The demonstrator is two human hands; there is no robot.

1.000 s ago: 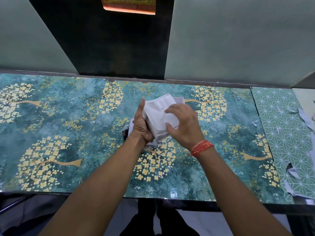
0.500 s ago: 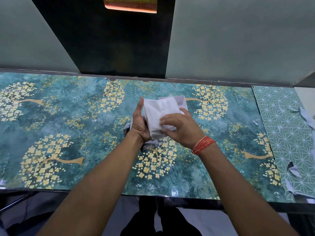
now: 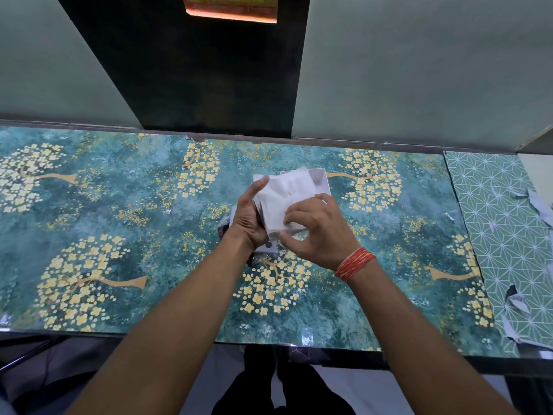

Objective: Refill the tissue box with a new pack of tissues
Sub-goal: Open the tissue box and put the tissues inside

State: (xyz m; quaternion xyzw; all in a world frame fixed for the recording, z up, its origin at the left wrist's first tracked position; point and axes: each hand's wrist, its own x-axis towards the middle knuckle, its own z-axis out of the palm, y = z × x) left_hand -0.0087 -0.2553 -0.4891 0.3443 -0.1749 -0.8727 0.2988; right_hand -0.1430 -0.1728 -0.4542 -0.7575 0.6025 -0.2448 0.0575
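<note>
Two bare hands meet over the middle of the bench (image 3: pixel 89 211), and between them we see a stack of white tissues (image 3: pixel 284 196), tilted and held clear of the surface. The left hand (image 3: pixel 250 217) stands edge-on against the stack's left side, thumb raised along its upper corner, palm cupping it from below. The right hand (image 3: pixel 317 232) lies across the stack's near right corner; its fingers (image 3: pixel 294 211) are curled and pressed onto the top sheet, so both hands are closed around the tissues. A bundle of red threads (image 3: pixel 354 263) circles the right wrist.

Just behind the tissues we make out the white tissue box (image 3: pixel 321 182), open at the top, its far rim and right wall showing past the stack. Under the left hand lies a crumpled plastic wrapper (image 3: pixel 264 250), partly hidden; we cannot tell what is printed on it.

The bench wears a teal covering with yellow blossom trees. At its right end we note a green sheet with a white star pattern (image 3: pixel 502 235), torn in places. Behind the bench stand pale green panels (image 3: pixel 419 70) and a dark panel (image 3: pixel 209 79).
</note>
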